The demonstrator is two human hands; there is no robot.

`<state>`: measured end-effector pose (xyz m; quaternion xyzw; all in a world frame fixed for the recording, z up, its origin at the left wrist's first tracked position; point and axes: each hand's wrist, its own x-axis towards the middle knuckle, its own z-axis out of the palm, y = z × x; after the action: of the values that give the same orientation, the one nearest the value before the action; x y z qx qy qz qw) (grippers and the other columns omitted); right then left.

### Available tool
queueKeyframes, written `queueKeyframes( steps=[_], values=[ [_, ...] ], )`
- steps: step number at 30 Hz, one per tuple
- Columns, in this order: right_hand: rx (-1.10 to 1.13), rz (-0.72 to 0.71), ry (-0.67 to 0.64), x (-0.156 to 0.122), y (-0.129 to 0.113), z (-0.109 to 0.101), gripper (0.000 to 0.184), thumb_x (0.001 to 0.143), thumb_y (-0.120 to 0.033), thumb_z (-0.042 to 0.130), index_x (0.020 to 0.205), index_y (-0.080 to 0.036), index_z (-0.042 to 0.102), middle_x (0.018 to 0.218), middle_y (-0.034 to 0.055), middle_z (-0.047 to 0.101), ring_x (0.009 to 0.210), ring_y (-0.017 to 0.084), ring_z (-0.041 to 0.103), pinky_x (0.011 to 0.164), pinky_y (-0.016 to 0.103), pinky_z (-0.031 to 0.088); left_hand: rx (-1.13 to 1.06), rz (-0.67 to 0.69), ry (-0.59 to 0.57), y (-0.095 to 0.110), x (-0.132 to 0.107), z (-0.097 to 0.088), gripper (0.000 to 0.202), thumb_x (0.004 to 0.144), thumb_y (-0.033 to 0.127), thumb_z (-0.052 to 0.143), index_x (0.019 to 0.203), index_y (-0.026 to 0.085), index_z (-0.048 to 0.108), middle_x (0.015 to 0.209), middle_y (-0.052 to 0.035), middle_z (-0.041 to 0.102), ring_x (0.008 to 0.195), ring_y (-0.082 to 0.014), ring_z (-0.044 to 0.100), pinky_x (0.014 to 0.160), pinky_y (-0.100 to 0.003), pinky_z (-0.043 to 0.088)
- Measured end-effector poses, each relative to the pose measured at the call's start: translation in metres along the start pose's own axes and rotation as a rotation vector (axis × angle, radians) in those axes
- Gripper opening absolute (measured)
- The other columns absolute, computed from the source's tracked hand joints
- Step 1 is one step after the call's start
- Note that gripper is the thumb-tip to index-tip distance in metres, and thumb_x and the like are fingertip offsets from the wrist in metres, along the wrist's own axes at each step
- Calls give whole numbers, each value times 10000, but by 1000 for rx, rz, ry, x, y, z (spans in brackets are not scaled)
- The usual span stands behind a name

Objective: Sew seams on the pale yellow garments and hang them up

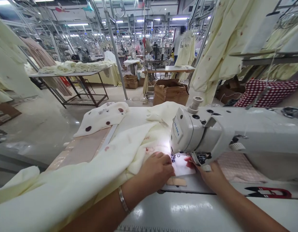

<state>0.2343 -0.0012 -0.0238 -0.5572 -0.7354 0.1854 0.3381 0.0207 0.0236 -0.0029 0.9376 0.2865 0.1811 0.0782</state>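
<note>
My left hand (156,170), with a bracelet on its wrist, is curled closed on cream printed fabric (120,141) just left of the sewing machine's needle area. That fabric spreads over the machine bed and hangs down to the left. Under the lamp lies a small white piece of fabric (181,166) with dark print. My right hand (208,170) reaches beneath the head of the white sewing machine (199,129). Its fingertips are together at the right edge of the white piece; the presser foot parts hide the rest of the fingers.
Red-handled thread snips (269,192) lie on the table at right, near pink checked cloth (238,167). A spotted cream piece (100,119) rests at the far left of the bed. Beyond stand a cardboard box (170,91), a table of folded garments (73,69) and hanging cream garments (216,42).
</note>
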Motion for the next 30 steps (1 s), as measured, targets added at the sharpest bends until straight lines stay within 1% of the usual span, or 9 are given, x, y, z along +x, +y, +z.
queueKeyframes(
  steps=[2,4,7,10,17,20,22,26,30],
  values=[
    [-23,0,14,1,1,0,400,924,-261,300,795,-179,669,704,49,682,640,173,649,559,267,528,0,-7,6,1,0,-1,203,899,271,518,769,179,644,861,-23,604,788,-155,498,748,-294,406],
    [-65,-36,15,-2,-2,-2,327,905,-315,383,821,-195,675,765,48,694,717,192,652,651,304,535,-6,-7,22,1,-1,-1,195,898,270,524,776,180,647,866,-20,609,792,-153,499,749,-291,402],
    [-159,-112,18,-7,-9,-5,294,851,-403,475,822,-207,692,880,91,695,872,283,624,818,466,482,-31,-6,45,0,-1,0,176,883,276,552,771,183,650,866,-7,617,788,-153,500,762,-297,396],
    [-237,-153,22,-7,-9,-4,284,844,-390,481,828,-204,694,901,116,690,900,329,602,827,546,438,-57,-25,51,-2,1,2,161,868,288,578,766,191,656,870,-1,622,795,-153,504,772,-304,391],
    [-269,-137,42,1,-1,-6,241,856,-382,484,820,-214,654,783,73,674,812,264,612,718,422,485,-83,-83,73,-11,6,2,129,852,292,610,773,199,652,908,2,623,855,-152,519,800,-300,390],
    [-234,-149,46,5,6,-9,365,909,-314,366,648,-232,609,605,29,614,645,196,600,584,324,482,-89,-91,78,-11,6,3,137,851,291,611,756,198,647,892,4,618,856,-151,524,794,-300,393],
    [-217,-157,56,7,12,-10,420,921,-251,333,568,-223,559,528,4,552,573,162,571,553,296,465,-89,-93,80,-11,6,3,133,849,272,611,747,195,644,895,6,620,859,-151,525,795,-299,396],
    [-200,-154,65,7,23,-6,322,922,-290,453,645,-172,566,569,-39,542,585,109,553,609,277,466,-86,-105,58,-9,7,1,127,850,263,611,747,197,646,908,7,625,872,-147,527,812,-292,405],
    [-201,-141,77,6,29,-3,307,928,-333,464,695,-166,574,631,-35,568,612,98,557,617,268,471,-99,-95,50,-8,7,0,142,862,267,593,751,200,652,922,7,627,874,-142,528,812,-290,404]
  ],
)
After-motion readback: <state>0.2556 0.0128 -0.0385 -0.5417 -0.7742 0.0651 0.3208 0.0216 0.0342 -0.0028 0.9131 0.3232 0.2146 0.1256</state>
